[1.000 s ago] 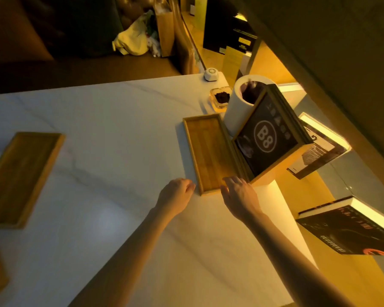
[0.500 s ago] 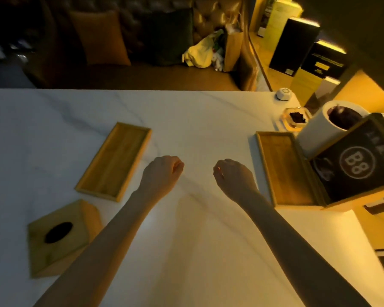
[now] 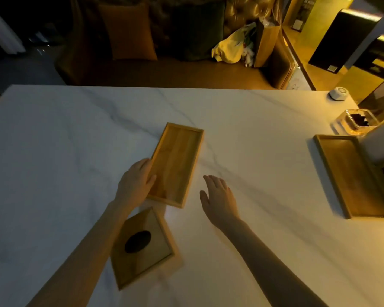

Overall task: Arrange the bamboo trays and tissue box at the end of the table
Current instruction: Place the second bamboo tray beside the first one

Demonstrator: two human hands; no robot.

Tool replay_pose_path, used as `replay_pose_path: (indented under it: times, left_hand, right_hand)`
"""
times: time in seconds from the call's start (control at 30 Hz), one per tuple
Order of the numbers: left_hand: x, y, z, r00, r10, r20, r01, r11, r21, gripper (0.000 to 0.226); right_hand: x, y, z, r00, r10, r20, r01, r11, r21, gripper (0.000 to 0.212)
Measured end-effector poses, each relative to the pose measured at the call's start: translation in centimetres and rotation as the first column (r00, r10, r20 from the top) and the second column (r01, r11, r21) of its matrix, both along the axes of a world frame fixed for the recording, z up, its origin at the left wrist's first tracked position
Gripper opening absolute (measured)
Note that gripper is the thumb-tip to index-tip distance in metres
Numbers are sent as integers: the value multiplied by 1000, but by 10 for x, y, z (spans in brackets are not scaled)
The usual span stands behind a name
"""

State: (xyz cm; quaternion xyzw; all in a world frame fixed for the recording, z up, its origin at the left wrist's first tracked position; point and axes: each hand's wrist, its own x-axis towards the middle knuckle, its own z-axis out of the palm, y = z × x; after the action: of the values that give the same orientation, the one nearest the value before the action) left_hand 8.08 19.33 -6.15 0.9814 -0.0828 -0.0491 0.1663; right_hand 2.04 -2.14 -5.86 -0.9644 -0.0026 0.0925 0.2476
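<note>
Table (image 3: 53, 151): white marble. Bamboo tray (image 3: 176, 163), centre, left hand (image 3: 135, 183) clasping its left rim. Right hand (image 3: 217, 196) open, empty, beside it. Tissue box (image 3: 142, 247) near edge, under left forearm. Second bamboo tray (image 3: 350, 176) at right end.
</note>
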Motion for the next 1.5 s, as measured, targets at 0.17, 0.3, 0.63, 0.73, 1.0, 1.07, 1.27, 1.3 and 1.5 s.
replay_pose_path:
  times: [0.17,0.3,0.63,0.73,1.0,1.07,1.27,1.3,1.5]
  left_hand:
    - [14,29,-24,975,12,-222,19,991,135,56]
    - [17,33,-40,915,78,-396,-84,996,2,46]
    - [12,27,-34,879,143,-454,-324,878,-352,28]
    - [8,30,-19,853,115,-509,-394,781,-484,35]
    - [-5,15,7,812,104,-574,-497,639,-587,43]
    - [-8,9,12,807,115,-579,-516,615,-597,44]
    - [-21,-24,31,816,81,-572,-525,520,-674,44]
    - [-24,-31,35,820,72,-568,-518,516,-683,44]
    - [-40,-88,53,842,74,-535,-497,494,-713,47]
  right_hand:
    - [9,28,-33,982,11,-190,-31,994,-103,58]
    - [12,42,-52,957,-32,-287,3,995,-100,60]
    - [15,66,-42,932,-125,-341,225,936,271,44]
    - [11,63,-39,883,-260,-392,420,809,410,36]
    - [13,32,-9,803,-355,-478,593,549,589,34]
    - [13,20,-2,806,-335,-488,590,525,614,35]
    - [4,-24,17,824,-312,-473,566,456,686,37]
    - [1,-33,20,829,-313,-464,559,451,696,37]
    - [-18,-91,33,860,-338,-383,505,448,738,41]
